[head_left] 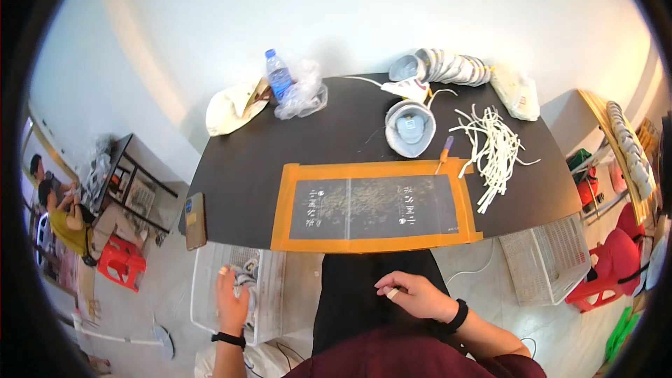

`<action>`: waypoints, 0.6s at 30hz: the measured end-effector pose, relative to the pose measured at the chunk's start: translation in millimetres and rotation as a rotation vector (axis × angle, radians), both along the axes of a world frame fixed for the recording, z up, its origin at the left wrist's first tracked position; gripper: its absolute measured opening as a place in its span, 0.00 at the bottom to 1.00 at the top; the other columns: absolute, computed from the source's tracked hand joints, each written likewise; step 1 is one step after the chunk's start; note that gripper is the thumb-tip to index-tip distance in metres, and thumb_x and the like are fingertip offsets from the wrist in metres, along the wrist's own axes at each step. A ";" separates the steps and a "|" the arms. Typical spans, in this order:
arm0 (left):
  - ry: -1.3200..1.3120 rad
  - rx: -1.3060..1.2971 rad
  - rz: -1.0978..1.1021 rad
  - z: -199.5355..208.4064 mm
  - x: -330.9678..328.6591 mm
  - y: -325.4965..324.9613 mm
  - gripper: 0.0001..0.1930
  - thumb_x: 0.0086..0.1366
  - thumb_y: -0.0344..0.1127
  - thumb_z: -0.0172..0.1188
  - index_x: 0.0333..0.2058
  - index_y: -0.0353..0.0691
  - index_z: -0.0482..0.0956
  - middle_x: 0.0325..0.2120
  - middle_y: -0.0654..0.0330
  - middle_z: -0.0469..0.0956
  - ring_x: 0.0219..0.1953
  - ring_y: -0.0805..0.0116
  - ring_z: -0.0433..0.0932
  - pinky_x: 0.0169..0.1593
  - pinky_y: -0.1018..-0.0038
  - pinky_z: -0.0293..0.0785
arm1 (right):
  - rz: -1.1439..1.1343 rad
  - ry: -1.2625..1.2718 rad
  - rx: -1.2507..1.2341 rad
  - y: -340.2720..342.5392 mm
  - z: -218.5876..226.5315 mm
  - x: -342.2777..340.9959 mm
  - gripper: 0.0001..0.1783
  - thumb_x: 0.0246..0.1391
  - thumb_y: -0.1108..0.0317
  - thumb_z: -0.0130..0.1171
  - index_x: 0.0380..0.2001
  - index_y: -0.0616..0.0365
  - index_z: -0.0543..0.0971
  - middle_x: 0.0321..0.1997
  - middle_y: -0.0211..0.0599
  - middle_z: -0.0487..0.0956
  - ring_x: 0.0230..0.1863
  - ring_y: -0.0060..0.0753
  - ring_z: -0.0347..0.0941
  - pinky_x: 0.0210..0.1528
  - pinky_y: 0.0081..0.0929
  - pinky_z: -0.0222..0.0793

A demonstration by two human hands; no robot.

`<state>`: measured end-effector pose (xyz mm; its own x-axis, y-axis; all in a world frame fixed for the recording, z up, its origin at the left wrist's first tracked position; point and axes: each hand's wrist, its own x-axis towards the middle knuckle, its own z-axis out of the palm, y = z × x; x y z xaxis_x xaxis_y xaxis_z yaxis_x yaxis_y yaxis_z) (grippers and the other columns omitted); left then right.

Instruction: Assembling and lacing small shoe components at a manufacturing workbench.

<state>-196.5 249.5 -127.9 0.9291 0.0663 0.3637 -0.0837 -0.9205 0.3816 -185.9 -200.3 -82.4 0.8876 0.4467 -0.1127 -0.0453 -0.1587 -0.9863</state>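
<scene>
My left hand (pixel 232 302) is over a white plastic basket (pixel 269 308) by the table's left front edge. Its fingers are stretched with the thumb apart, and nothing shows in it. Grey-and-white fabric pieces (pixel 246 274) lie in the basket beside my fingers. Above my lap, my right hand (pixel 418 296) is loosely closed, its fingers curled together with no held thing showing. Light bands wrap a finger on each hand. In front of me, a dark mat (pixel 378 227) edged with orange tape lies on the table. Behind it stands a cup-shaped, grey-lined fabric piece (pixel 410 129).
A tool with a purple-and-orange handle (pixel 446 148) lies near white cords (pixel 493 154). Nested grey pieces (pixel 455 67), a water bottle (pixel 278 75), a plastic bag (pixel 302 94) and a phone (pixel 196 220) are on the table. Another basket (pixel 546 259) stands right; people sit at left.
</scene>
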 end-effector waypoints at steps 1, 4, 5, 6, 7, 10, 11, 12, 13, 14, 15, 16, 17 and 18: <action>-0.008 0.004 -0.019 11.3 6.5 -20.5 0.24 0.57 0.29 0.62 0.53 0.32 0.71 0.57 0.41 0.68 0.60 0.41 0.66 0.62 0.55 0.63 | -0.019 -0.115 -0.123 -3.1 16.2 6.5 0.12 0.64 0.69 0.52 0.49 0.59 0.76 0.42 0.34 0.81 0.41 0.22 0.76 0.44 0.23 0.72; -0.011 -0.077 -0.271 61.0 35.4 -89.2 0.22 0.57 0.30 0.63 0.51 0.34 0.74 0.54 0.45 0.73 0.57 0.43 0.70 0.60 0.57 0.67 | -0.128 -0.223 -0.196 -12.2 49.5 25.3 0.12 0.63 0.66 0.54 0.46 0.59 0.77 0.40 0.39 0.81 0.40 0.33 0.78 0.43 0.28 0.73; 0.027 -0.081 -0.393 81.1 43.7 -109.8 0.21 0.57 0.30 0.63 0.50 0.35 0.75 0.53 0.46 0.73 0.56 0.45 0.71 0.59 0.58 0.68 | -0.139 -0.247 -0.217 -15.1 56.6 29.5 0.12 0.61 0.66 0.55 0.46 0.59 0.77 0.41 0.43 0.81 0.42 0.42 0.79 0.43 0.33 0.74; 0.065 -0.083 -0.513 98.1 53.3 -129.6 0.20 0.57 0.30 0.63 0.49 0.36 0.76 0.53 0.48 0.74 0.55 0.47 0.72 0.57 0.59 0.70 | -0.155 -0.254 -0.218 -17.9 53.2 32.0 0.12 0.61 0.66 0.55 0.46 0.59 0.77 0.41 0.43 0.81 0.42 0.42 0.79 0.43 0.33 0.74; 0.057 -0.083 -0.535 111.7 65.4 -149.6 0.20 0.57 0.30 0.63 0.49 0.36 0.76 0.53 0.48 0.74 0.55 0.47 0.72 0.57 0.59 0.70 | -0.201 -0.376 -0.289 -21.8 45.2 36.1 0.13 0.60 0.67 0.55 0.47 0.58 0.77 0.44 0.43 0.80 0.43 0.45 0.79 0.44 0.35 0.74; 0.233 -0.203 -0.779 140.7 104.0 -201.9 0.18 0.58 0.31 0.63 0.48 0.37 0.78 0.51 0.50 0.76 0.57 0.50 0.71 0.59 0.61 0.68 | -0.337 -0.537 -0.460 -26.4 34.1 40.0 0.16 0.57 0.68 0.56 0.48 0.56 0.76 0.52 0.42 0.77 0.44 0.48 0.78 0.44 0.38 0.76; 0.171 -0.113 -0.876 142.2 120.3 -216.6 0.18 0.58 0.33 0.64 0.48 0.37 0.78 0.52 0.51 0.75 0.56 0.50 0.72 0.57 0.61 0.70 | -0.405 -0.576 -0.556 -26.2 31.4 40.6 0.17 0.56 0.68 0.57 0.50 0.55 0.76 0.55 0.41 0.76 0.44 0.48 0.78 0.44 0.40 0.76; 0.111 -0.025 -0.988 141.5 138.9 -235.9 0.18 0.58 0.35 0.64 0.47 0.38 0.78 0.53 0.51 0.74 0.54 0.51 0.73 0.56 0.61 0.71 | -0.427 -0.572 -0.562 -30.1 26.5 39.4 0.17 0.56 0.68 0.57 0.50 0.55 0.76 0.55 0.41 0.76 0.44 0.48 0.78 0.44 0.40 0.76; 0.106 -0.019 -0.998 144.7 151.7 -253.6 0.18 0.58 0.35 0.64 0.47 0.38 0.78 0.53 0.51 0.74 0.54 0.51 0.73 0.56 0.61 0.71 | -0.424 -0.565 -0.628 -31.9 22.4 38.0 0.19 0.54 0.68 0.57 0.51 0.55 0.75 0.59 0.41 0.73 0.43 0.48 0.78 0.43 0.39 0.77; 0.130 -0.012 -0.956 146.9 163.8 -270.9 0.17 0.59 0.36 0.63 0.47 0.38 0.79 0.55 0.49 0.73 0.56 0.49 0.71 0.57 0.60 0.70 | -0.419 -0.558 -0.694 -32.9 19.7 36.2 0.22 0.53 0.67 0.57 0.53 0.55 0.74 0.62 0.40 0.71 0.43 0.47 0.79 0.43 0.39 0.78; 0.154 -0.008 -0.916 145.1 176.5 -286.0 0.17 0.59 0.37 0.62 0.47 0.39 0.80 0.56 0.47 0.71 0.58 0.48 0.68 0.58 0.59 0.69 | -0.431 -0.560 -0.696 -33.0 18.9 34.4 0.22 0.53 0.67 0.57 0.53 0.55 0.74 0.62 0.40 0.71 0.43 0.47 0.79 0.43 0.39 0.78; 0.145 -0.006 -0.924 139.9 190.3 -298.3 0.17 0.59 0.37 0.62 0.47 0.39 0.80 0.56 0.47 0.71 0.58 0.48 0.68 0.58 0.59 0.69 | -0.395 -0.567 -0.736 -31.7 20.8 32.1 0.24 0.53 0.67 0.57 0.55 0.56 0.73 0.64 0.41 0.70 0.42 0.46 0.79 0.41 0.39 0.78; 0.085 0.033 -0.930 131.5 205.5 -310.3 0.18 0.59 0.38 0.63 0.47 0.40 0.80 0.57 0.45 0.69 0.59 0.45 0.66 0.59 0.57 0.67 | -0.358 -0.573 -0.777 -30.4 21.7 29.9 0.26 0.53 0.66 0.57 0.57 0.57 0.72 0.65 0.41 0.68 0.42 0.45 0.80 0.40 0.39 0.78; 0.027 0.073 -0.931 123.2 217.1 -321.5 0.19 0.58 0.39 0.63 0.48 0.42 0.80 0.58 0.44 0.67 0.61 0.42 0.64 0.61 0.55 0.64 | -0.330 -0.604 -0.799 -30.7 17.1 29.8 0.28 0.53 0.65 0.56 0.59 0.59 0.70 0.68 0.42 0.66 0.40 0.42 0.80 0.37 0.38 0.79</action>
